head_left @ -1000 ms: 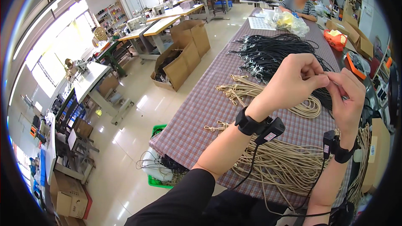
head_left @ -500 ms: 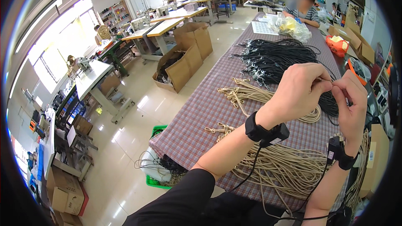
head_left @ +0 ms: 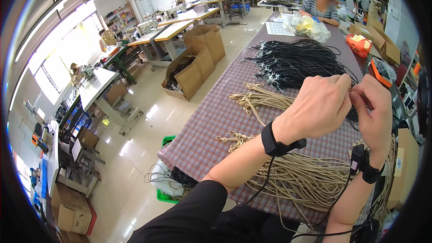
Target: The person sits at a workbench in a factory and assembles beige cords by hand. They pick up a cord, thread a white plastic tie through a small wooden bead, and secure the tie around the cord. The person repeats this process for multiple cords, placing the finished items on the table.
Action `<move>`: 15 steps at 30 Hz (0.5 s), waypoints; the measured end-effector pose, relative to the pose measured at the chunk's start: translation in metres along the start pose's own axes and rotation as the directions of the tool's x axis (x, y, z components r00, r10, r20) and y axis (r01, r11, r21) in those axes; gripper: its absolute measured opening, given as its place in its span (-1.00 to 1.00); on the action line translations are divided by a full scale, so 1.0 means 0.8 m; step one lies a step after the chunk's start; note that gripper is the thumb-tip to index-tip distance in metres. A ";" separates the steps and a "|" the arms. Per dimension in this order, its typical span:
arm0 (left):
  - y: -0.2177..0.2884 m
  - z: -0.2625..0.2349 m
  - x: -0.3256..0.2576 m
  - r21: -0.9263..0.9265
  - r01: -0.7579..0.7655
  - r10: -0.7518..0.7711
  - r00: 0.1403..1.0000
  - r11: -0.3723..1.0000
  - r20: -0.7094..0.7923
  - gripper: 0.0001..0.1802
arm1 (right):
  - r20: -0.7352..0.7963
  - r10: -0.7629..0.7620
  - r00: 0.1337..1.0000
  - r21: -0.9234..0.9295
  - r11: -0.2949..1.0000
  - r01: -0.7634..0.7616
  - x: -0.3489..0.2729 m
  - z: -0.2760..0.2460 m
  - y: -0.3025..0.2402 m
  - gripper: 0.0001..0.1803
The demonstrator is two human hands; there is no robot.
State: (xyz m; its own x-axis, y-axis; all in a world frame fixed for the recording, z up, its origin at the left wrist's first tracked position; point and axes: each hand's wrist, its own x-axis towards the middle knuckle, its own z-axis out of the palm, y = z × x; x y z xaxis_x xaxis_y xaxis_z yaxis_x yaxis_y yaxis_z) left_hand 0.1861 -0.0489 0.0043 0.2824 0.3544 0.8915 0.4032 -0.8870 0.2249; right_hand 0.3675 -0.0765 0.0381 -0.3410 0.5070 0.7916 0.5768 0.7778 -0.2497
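My left hand and my right hand meet above the table, fingertips pinched together. Whatever lies between the fingers is too small or hidden to make out. Beneath my forearms spreads a large bundle of beige cords with metal clasps at its left end. A smaller bundle of beige cords lies just beyond, partly covered by my left hand. Farther back is a thick pile of black cords with silvery clasps toward the left. Each wrist wears a black band with a small box and cable.
A plaid cloth covers the long table. At its far end sit a person, clear plastic bags and a white grid sheet. An orange-red bag stands at the right. Cardboard boxes and a green crate are on the floor.
My left hand has turned and dropped slightly, its fingers curled more tightly, knuckles up. The right hand remains pinched close beside it. The view has shifted a little.
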 end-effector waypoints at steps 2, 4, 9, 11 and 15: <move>0.001 0.001 -0.002 0.004 0.022 -0.022 0.999 1.000 0.028 -0.85 | 0.001 0.007 1.000 0.007 1.000 -0.007 -0.001 0.003 0.002 -0.92; 0.002 0.002 -0.003 0.000 0.070 -0.069 0.995 0.998 0.068 -0.82 | -0.004 -0.002 1.000 0.023 1.000 0.002 -0.001 0.003 0.005 -0.93; -0.004 0.003 -0.003 0.081 0.040 -0.051 0.988 0.996 0.146 -0.79 | 0.006 0.045 0.999 -0.003 0.999 -0.045 -0.002 -0.002 0.010 -0.92; -0.006 0.004 -0.007 0.121 0.033 -0.054 0.983 0.992 0.176 -0.79 | 0.021 0.062 0.998 -0.034 0.998 -0.061 -0.002 -0.003 0.012 -0.91; -0.012 0.005 -0.006 0.154 0.042 -0.074 0.974 0.987 0.212 -0.79 | 0.014 0.056 0.998 -0.055 0.997 -0.055 -0.001 0.001 0.025 -0.88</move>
State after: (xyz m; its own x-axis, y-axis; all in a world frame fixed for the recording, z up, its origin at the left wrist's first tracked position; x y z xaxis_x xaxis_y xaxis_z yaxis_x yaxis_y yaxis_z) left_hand 0.1840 -0.0410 -0.0036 0.4297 0.4738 0.7687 0.5441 -0.8152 0.1983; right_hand 0.3787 -0.0614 0.0320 -0.3183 0.5549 0.7686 0.6344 0.7272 -0.2622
